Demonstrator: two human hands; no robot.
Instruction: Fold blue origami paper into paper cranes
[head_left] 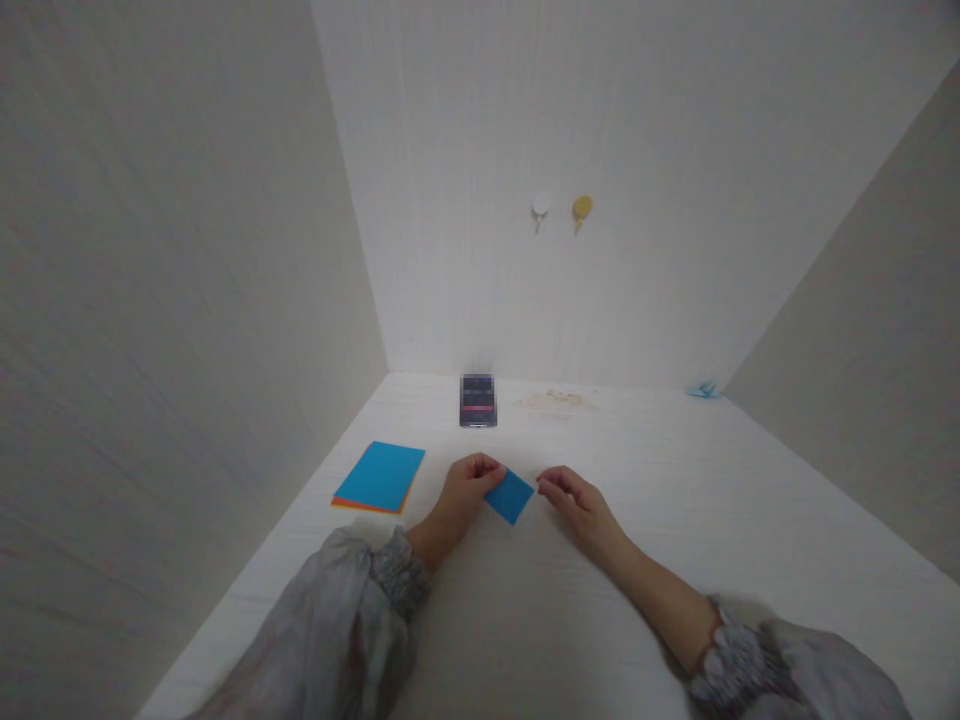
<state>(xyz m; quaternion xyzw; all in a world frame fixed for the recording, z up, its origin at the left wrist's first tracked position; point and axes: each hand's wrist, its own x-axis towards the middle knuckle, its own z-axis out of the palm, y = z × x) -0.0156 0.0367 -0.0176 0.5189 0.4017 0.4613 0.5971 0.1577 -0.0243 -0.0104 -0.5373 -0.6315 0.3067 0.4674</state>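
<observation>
Partly, pinching left fingers [493,479] hide blue paper [511,498]; whether right fingers [561,475] meet is unclear.

- A small walled-in desk nook, in a home or an office; cannot tell which
- Pale left wall [187,250], back wall [487,150] and right wall [862,330] enclosing a white tabletop [675,470]
- White wall hook [541,204] and yellow wall hook [583,208]
- Papercraft: stack of coloured sheets [381,477], folded blue paper [511,497]

White table [675,460]: paper stack [380,477], dark device [478,402], light-blue object [703,390].
</observation>
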